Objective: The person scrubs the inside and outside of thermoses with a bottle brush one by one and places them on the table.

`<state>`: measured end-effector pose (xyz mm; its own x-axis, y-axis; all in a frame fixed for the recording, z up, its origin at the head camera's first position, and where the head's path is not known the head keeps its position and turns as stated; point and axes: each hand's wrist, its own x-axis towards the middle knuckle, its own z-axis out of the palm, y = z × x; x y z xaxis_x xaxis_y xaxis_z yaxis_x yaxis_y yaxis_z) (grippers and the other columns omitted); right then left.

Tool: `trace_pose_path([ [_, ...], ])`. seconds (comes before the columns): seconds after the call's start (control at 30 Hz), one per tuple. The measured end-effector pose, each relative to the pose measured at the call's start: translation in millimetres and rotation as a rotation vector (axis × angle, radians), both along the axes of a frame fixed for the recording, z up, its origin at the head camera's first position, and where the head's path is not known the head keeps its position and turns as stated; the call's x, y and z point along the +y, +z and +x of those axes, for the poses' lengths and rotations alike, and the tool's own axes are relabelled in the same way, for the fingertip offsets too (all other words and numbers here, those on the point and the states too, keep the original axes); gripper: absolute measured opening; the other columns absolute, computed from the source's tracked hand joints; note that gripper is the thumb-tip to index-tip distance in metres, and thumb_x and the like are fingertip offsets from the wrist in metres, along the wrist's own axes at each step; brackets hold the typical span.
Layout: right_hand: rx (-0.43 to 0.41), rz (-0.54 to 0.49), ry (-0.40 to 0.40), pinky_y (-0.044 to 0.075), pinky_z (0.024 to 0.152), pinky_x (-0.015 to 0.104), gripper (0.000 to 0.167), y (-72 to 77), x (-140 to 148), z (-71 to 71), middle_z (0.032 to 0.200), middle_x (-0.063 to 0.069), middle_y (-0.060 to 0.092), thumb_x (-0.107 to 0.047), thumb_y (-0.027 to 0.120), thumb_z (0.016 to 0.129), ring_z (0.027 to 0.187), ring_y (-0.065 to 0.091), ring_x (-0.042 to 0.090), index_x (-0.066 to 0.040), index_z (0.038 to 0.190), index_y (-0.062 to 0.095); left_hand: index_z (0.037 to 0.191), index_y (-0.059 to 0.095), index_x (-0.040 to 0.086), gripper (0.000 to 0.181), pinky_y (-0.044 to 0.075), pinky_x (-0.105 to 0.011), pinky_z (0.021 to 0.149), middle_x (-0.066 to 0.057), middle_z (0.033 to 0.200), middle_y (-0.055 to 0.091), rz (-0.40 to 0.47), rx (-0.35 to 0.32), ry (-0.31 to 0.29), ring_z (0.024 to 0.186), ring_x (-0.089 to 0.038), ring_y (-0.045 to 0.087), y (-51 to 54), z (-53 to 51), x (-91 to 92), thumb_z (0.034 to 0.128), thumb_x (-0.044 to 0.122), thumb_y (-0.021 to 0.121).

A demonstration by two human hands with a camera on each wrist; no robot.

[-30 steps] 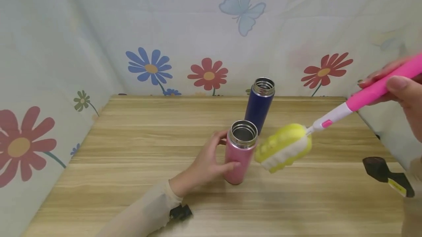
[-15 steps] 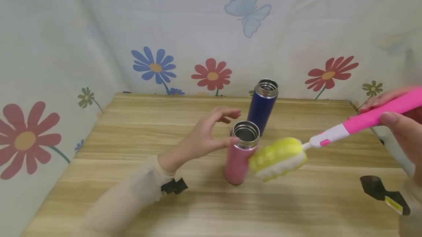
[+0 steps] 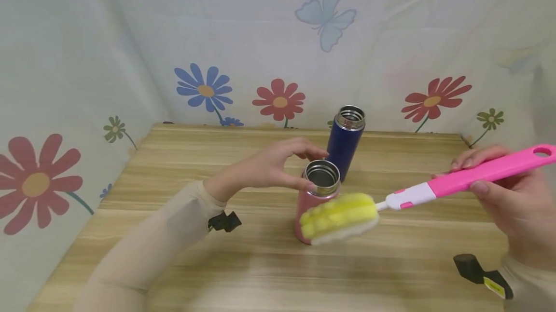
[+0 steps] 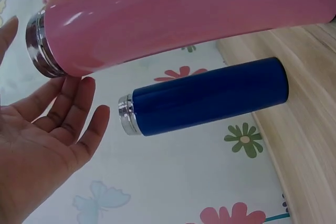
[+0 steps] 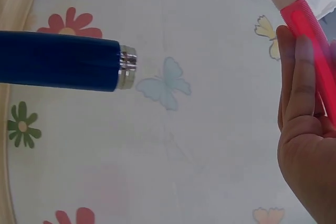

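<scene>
While a pale cloth printed with flowers and butterflies forms the backdrop, a wood-grain tabletop fills the lower part of the head view. Beige sleeves come in from both lower sides. Bottle brush: pink handle with a hanging hole, white collar with pink tabs, held in the air, tilted, its tip pointing left and down. Pink bottle: upright on the tabletop near the middle, steel mouth facing up; in the head view the brush's yellow-and-white sponge head overlaps its lower body, and contact between the two cannot be told. Navy bottle: also upright, behind the pink one and slightly to its right, with a gap between them in the left wrist view. Right hand: grips the brush handle, thumb along the near side, fingers behind. Left hand: thumb and curved fingers spread about the steel neck of the pink bottle; whether it grasps the neck or only surrounds it cannot be told. Smallest items: black pieces at the cuffs, the right one bearing a yellow label.
</scene>
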<state>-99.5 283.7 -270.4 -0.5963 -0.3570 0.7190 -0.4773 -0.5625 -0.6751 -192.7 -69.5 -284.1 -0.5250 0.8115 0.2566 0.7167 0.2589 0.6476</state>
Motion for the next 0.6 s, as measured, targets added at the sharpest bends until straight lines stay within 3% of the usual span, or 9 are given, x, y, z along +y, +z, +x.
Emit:
trace_pose_path([
  [0.2,-0.052,-0.036,0.061,0.055,0.092,0.038,0.02,-26.5,1.6,-7.1,0.109,0.028,0.064,0.019,0.045,0.09,0.106,0.062,0.033,0.023,0.108,0.051,0.13,0.058,0.009,0.055,0.047,-0.025,0.098,-0.003,0.12,0.061,-0.08,0.016,-0.041,0.11,-0.013,0.053,4.6,-3.3,2.3,0.0805,0.026,0.077],
  [0.4,-0.058,-0.084,0.103,0.056,0.088,0.036,0.023,-36.2,-4.3,-12.6,0.111,0.029,0.064,0.018,0.043,0.091,0.105,0.065,0.034,0.024,0.112,0.051,0.128,0.059,0.007,0.053,0.047,-0.025,0.098,-0.004,0.119,0.062,-0.088,0.001,-0.053,0.108,-0.013,0.054,7.9,-3.4,2.4,0.0805,0.023,0.077],
  [0.6,-0.08,-0.055,0.086,0.058,0.08,0.033,0.026,-48.1,-3.3,-16.8,0.112,0.029,0.065,0.019,0.042,0.091,0.101,0.068,0.033,0.023,0.115,0.052,0.126,0.059,0.005,0.053,0.048,-0.025,0.097,-0.005,0.117,0.063,-0.085,0.014,-0.043,0.106,-0.013,0.056,9.1,-2.3,1.5,0.0799,0.023,0.078],
])
